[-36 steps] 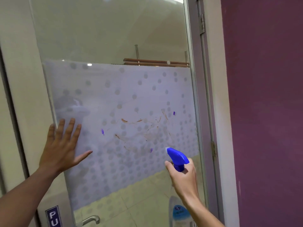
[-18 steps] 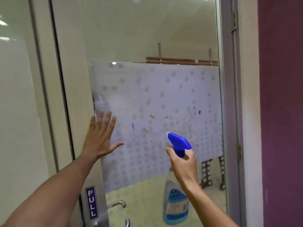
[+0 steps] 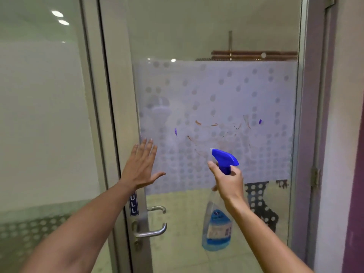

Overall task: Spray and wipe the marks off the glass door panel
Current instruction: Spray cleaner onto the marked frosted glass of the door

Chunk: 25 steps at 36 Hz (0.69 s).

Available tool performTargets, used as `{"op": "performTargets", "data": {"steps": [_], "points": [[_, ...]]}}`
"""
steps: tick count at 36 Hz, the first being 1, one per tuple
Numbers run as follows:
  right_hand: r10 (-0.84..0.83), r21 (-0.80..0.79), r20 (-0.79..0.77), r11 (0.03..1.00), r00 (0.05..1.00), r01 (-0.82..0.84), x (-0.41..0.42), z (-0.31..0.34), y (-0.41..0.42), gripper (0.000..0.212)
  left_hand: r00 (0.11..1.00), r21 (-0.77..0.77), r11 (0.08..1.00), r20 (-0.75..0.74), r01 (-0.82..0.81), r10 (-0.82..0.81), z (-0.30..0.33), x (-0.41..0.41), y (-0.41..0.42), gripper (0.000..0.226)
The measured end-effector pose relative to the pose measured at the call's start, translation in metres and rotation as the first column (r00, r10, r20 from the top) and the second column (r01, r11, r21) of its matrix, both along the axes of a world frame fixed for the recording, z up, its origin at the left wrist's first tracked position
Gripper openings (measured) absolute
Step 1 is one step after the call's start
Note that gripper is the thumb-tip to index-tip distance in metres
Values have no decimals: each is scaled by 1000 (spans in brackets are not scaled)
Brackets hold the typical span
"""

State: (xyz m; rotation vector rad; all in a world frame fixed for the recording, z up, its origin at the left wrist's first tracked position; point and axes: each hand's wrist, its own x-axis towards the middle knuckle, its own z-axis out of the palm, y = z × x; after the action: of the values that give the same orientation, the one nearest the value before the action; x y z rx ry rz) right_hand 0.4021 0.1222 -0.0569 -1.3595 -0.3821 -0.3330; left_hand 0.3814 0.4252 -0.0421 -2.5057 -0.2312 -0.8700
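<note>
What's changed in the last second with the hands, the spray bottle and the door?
Mostly the view swung left, revealing the door handle. The left hand stays flat on the glass; the right hand still aims the spray bottle at the marks, which remain unwiped.

The glass door panel (image 3: 216,36) carries matt frosted dotted film (image 3: 226,91), above a brushed-metal lever handle (image 3: 151,232) and a glossy blue plastic spray nozzle (image 3: 224,157).

Spray bottle (image 3: 217,223) before marked glass door panel (image 3: 216,107)
</note>
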Motion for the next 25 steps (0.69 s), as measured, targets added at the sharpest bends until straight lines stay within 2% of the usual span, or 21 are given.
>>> {"op": "performTargets", "data": {"steps": [6, 9, 13, 16, 22, 25], "points": [[99, -2, 0, 995, 995, -99, -7, -11, -16, 21, 996, -113, 990, -32, -89, 86, -41, -39, -15, 109], [118, -7, -9, 993, 993, -118, -9, -20, -23, 18, 990, -123, 984, -67, -131, 124, -64, -59, -26, 110], [165, -35, -24, 986, 986, -166, -11, -37, -31, 24, 980, -147, 970, -81, -193, 182, -91, -84, -46, 110], [239, -41, -46, 970, 970, -240, -17, -49, -36, 36, 971, -200, 952, -107, -232, 215, -106, -103, -63, 110], [368, -19, 11, 930, 930, -368, -34, -65, -41, 37, 943, -232, 916, -129, -328, 305, -123, -146, -88, 106], [399, -23, 8, 917, 917, -399, -41, -72, -37, 49, 928, -238, 898, -144, -371, 345, -131, -168, -95, 106]]}}
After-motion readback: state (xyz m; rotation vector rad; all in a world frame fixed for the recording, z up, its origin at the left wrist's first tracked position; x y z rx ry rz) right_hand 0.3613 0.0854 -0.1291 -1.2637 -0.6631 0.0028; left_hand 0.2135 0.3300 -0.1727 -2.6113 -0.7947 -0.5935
